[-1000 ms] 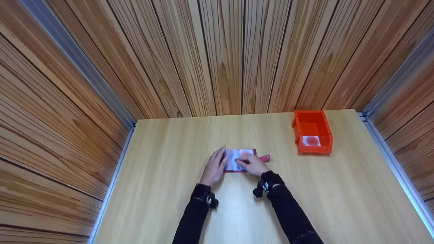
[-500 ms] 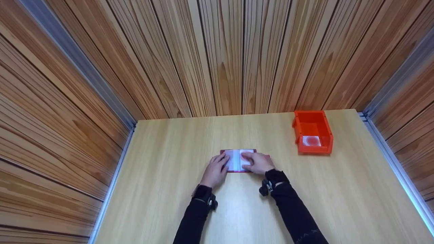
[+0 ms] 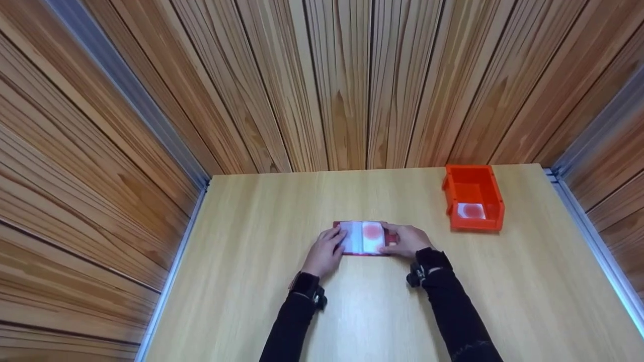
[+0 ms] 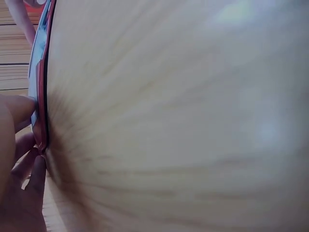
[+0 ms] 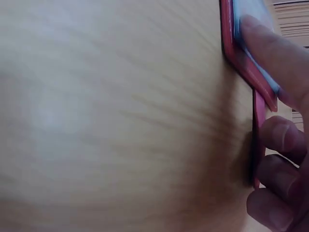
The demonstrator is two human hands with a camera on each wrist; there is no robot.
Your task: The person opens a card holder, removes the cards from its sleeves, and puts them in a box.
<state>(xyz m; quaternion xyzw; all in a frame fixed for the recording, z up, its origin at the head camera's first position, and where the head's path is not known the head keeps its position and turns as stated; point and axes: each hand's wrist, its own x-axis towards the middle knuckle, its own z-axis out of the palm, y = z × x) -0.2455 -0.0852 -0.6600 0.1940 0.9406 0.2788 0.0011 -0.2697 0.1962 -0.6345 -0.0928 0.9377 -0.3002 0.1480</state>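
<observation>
At left on the pale wood-grain desk [image 3: 261, 216], the left hand [image 3: 322, 255] is placed at the left end of a small red-covered card holder [image 3: 356, 240], which is laid open near the middle of the desk, its pale pages facing up; its left edge is gripped between the thumb, set on the page, and bent fingers at the cover's rim. On the right page a white card with a red disc [image 3: 373, 232] is shown; it appears to be seated in a clear sleeve, though the sleeve's opening cannot be made out. The right end is gripped by the right hand [image 3: 408, 240]: in the right wrist view the thumb is laid over the page edge, and the other fingers are curled beside the pink-red closure strap [image 5: 259, 108], which projects from under the cover. Farther right, well apart from both hands, an orange-red open-fronted bin [image 3: 477, 224] is seen, with a similar red-disc card [image 3: 471, 211] lying inside toward its near end. For steady work, the left end is best pinned lightly, the right page squared by its edges rather than pressed at its centre, and the strap left untwisted, since thin pages would probably buckle or lift under uneven pressure.
</observation>
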